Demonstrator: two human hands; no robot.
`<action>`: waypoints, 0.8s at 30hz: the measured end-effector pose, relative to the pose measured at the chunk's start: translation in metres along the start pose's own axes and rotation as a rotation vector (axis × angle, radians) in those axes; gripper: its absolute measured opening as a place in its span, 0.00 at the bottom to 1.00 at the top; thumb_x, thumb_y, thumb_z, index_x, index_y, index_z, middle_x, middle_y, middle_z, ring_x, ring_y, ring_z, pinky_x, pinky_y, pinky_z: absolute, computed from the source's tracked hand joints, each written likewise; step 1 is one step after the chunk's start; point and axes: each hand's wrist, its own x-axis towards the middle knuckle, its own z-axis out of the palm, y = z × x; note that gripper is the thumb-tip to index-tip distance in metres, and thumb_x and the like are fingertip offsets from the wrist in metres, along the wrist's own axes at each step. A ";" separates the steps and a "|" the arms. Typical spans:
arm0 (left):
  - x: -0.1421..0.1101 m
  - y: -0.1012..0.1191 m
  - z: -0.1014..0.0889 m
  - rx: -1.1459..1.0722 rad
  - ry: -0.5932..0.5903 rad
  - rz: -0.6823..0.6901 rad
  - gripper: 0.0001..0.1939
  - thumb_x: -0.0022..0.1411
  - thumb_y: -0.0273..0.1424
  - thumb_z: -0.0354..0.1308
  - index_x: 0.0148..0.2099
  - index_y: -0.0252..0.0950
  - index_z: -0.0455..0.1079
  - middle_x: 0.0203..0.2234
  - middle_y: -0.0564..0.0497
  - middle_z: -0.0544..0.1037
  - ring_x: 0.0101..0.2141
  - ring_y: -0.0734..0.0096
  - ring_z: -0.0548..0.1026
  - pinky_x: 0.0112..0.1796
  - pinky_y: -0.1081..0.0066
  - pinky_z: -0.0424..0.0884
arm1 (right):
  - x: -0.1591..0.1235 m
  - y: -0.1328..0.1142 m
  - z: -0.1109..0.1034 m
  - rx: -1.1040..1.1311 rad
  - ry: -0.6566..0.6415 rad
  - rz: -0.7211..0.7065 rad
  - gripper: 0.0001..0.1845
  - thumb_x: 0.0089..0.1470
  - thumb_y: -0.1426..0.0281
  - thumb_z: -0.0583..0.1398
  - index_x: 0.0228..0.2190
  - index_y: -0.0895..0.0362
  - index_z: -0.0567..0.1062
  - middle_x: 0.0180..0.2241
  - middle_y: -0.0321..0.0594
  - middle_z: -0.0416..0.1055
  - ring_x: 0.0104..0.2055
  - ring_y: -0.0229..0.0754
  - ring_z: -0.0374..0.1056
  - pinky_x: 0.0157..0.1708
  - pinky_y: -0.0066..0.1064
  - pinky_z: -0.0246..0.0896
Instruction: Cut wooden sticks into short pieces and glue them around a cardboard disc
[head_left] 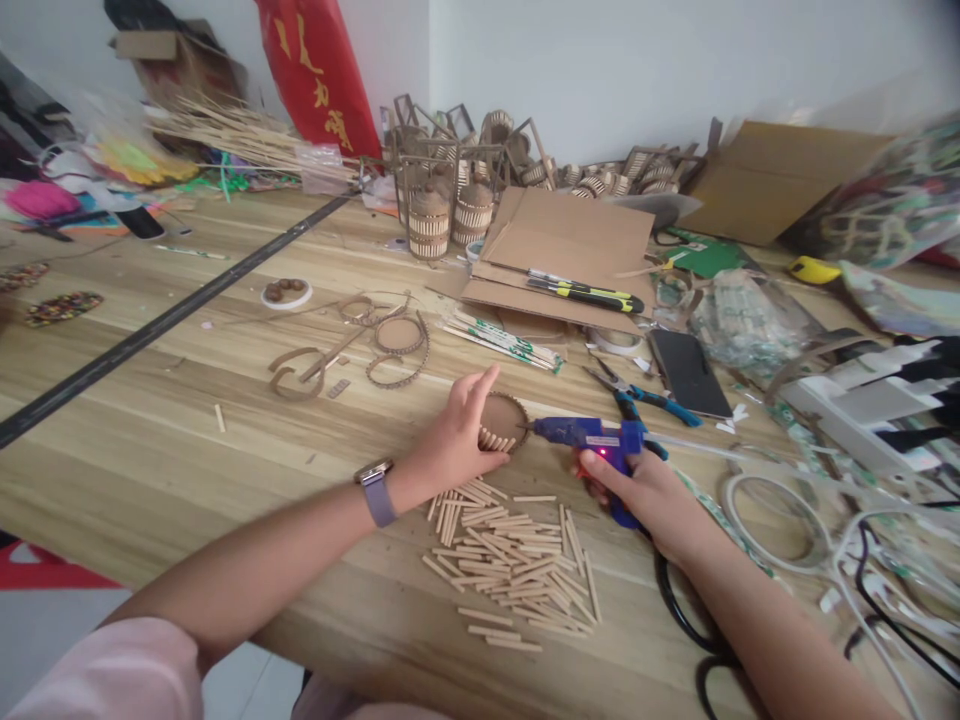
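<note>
My left hand [463,432] is closed around the left side of a small round cardboard basket base [507,418], with short wooden sticks standing along its near edge. In my right hand [637,490] is a blue hot glue gun [589,434], a red light glowing on its side. Its nozzle points left and meets the base's right rim, or comes very close to it. A loose pile of short wooden sticks [517,560] lies on the table just below both hands.
Pliers [637,395] and a black phone [688,372] lie right of the glue gun. Behind are cardboard sheets [570,235] with box cutters [585,293] and several finished small baskets [429,222]. Cables [862,560] and a tape roll [776,520] crowd the right side.
</note>
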 end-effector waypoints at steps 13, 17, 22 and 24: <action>0.000 0.000 0.000 0.012 -0.004 -0.007 0.61 0.45 0.24 0.70 0.68 0.47 0.31 0.61 0.41 0.51 0.62 0.51 0.53 0.60 0.53 0.57 | -0.011 -0.008 -0.007 -0.674 0.181 -0.486 0.10 0.58 0.67 0.54 0.34 0.56 0.74 0.32 0.45 0.75 0.36 0.48 0.69 0.36 0.37 0.64; 0.000 -0.002 0.002 0.005 -0.007 -0.028 0.62 0.44 0.25 0.71 0.68 0.49 0.31 0.61 0.41 0.50 0.61 0.51 0.55 0.59 0.52 0.58 | -0.024 -0.035 0.020 -0.818 -0.099 -0.785 0.13 0.57 0.80 0.52 0.26 0.55 0.69 0.24 0.39 0.70 0.29 0.41 0.66 0.27 0.28 0.59; 0.000 -0.001 0.001 -0.020 -0.001 -0.028 0.62 0.44 0.25 0.72 0.68 0.49 0.33 0.61 0.41 0.51 0.61 0.51 0.56 0.59 0.53 0.59 | -0.023 -0.042 0.040 -1.002 -0.092 -0.860 0.10 0.54 0.83 0.53 0.28 0.56 0.68 0.24 0.38 0.69 0.27 0.41 0.65 0.25 0.30 0.56; 0.000 -0.001 0.001 -0.035 0.003 -0.024 0.61 0.44 0.26 0.72 0.68 0.48 0.34 0.61 0.40 0.51 0.61 0.50 0.56 0.58 0.52 0.59 | -0.019 -0.036 0.040 -1.016 -0.085 -0.847 0.09 0.54 0.81 0.54 0.29 0.56 0.68 0.24 0.40 0.69 0.28 0.43 0.66 0.25 0.31 0.57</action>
